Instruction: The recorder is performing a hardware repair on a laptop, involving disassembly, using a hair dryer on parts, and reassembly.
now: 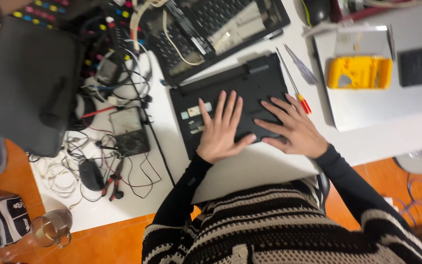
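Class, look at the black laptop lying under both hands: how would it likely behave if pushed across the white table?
The black laptop looks flat and rigid, so it would probably slide rather than roll or tip. Both the left hand and right hand press flat on it. The white table looks smooth, so it may slip easily.

This looks like a home electronics repair corner. A white bench (269, 166) standing on an orange tiled floor (118, 239) carries a black laptop (230, 105) lying bottom up, a second opened laptop (211, 29) with its insides exposed, a red-handled screwdriver (294, 90), a needle meter (129, 129), a yellow meter (360, 72), pliers (115, 181) and a tangle of wires (74, 161).
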